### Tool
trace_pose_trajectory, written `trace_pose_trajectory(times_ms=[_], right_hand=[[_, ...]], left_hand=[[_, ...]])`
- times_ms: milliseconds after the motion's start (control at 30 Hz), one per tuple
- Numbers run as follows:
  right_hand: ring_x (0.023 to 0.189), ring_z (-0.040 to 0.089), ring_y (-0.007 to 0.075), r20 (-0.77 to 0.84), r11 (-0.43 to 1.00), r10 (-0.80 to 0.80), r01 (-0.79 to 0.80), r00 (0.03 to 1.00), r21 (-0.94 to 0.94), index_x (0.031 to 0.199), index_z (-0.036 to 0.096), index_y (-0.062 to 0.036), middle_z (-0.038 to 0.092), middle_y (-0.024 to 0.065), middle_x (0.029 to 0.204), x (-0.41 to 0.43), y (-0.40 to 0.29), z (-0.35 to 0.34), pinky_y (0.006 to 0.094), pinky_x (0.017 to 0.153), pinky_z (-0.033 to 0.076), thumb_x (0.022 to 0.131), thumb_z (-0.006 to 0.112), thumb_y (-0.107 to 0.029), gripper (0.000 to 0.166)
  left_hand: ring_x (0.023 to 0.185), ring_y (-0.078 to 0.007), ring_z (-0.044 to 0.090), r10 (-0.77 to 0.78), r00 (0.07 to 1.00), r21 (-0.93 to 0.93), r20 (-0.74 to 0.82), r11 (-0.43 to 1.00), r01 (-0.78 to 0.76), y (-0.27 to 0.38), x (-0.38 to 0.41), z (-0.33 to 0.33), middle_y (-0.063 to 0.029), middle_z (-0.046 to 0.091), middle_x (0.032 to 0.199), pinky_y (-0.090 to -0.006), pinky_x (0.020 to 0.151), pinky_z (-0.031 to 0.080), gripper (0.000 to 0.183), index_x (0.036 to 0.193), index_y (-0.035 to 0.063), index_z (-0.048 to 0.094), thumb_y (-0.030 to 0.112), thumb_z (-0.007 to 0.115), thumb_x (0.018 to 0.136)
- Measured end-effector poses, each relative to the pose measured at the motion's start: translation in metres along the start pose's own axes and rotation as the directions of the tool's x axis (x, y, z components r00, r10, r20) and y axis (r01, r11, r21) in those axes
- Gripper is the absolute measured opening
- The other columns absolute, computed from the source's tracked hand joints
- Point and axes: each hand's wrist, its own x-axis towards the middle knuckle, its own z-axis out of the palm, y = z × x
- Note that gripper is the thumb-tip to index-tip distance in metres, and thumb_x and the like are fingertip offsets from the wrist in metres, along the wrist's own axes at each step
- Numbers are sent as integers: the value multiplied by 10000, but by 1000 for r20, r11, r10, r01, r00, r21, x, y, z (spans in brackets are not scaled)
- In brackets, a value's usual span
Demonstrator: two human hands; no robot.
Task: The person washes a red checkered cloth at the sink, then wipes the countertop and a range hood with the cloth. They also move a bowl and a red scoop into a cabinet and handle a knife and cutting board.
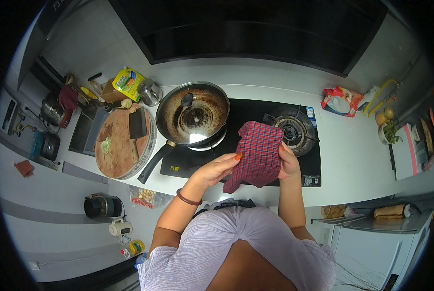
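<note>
A red and dark-blue checked cloth [259,154] is stretched between my two hands over the front of the black gas hob [235,109]. My left hand [217,169] pinches its left edge, thumb on top. At the opposite edge, my right hand [289,162] grips it in the same way. Just beyond the cloth on the right is a bare burner [293,132]. A wok with a glass lid [202,116] covers the left burner; the lid has a black knob [187,99]. The wok's black handle [155,163] points toward me at the left.
Left of the wok, a cleaver [137,123] lies on a round wooden chopping board [111,145] with chopped pale-green bits [106,145]. Behind it stand a steel canister [149,92] and a yellow pouch [128,83]. A red bag [341,101] rests at the back right. The dark range hood [253,36] hangs above.
</note>
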Motion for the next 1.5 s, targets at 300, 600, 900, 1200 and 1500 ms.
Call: trace_pose_trajectory(times_ms=[300,600,900,1200,1500], right_hand=[[1132,532,192,-233,886,13,-119,972,-448,1321,400,38,548,120,1232,-5,-20,17,327,979,410,848,674,-180,589],[949,601,112,-305,693,-224,-69,926,-718,1150,517,23,633,84,1055,-9,-38,11,255,843,481,861,643,-54,324],[747,585,84,-286,570,-541,95,791,-816,1245,456,30,637,80,903,-6,-36,38,200,687,471,831,669,-7,467],[811,494,147,-42,-20,-385,-54,922,-998,1134,628,-53,482,33,896,-20,-42,50,259,729,422,679,704,34,469],[915,533,177,76,-104,-535,23,842,-994,948,662,-17,534,63,938,-19,-43,35,270,826,424,789,664,-33,161]], left_hand=[[997,-106,584,398,878,198,-267,914,-354,15,-7,2,-53,633,1099,-252,882,452,239,1147,37,561,67,570,910],[733,-22,508,701,620,628,-351,668,-399,54,-34,5,22,594,802,-177,658,423,58,855,10,587,42,631,876],[629,3,461,791,492,770,-365,553,-318,50,-33,-6,58,536,696,-149,562,365,163,763,31,551,85,674,855],[673,-28,493,805,442,742,-396,564,-362,55,-42,-16,31,562,741,-182,631,401,129,778,45,589,101,670,862],[997,-141,580,744,587,525,-319,654,-545,59,-43,-22,-123,620,1144,-280,894,438,130,971,17,639,98,644,870]])
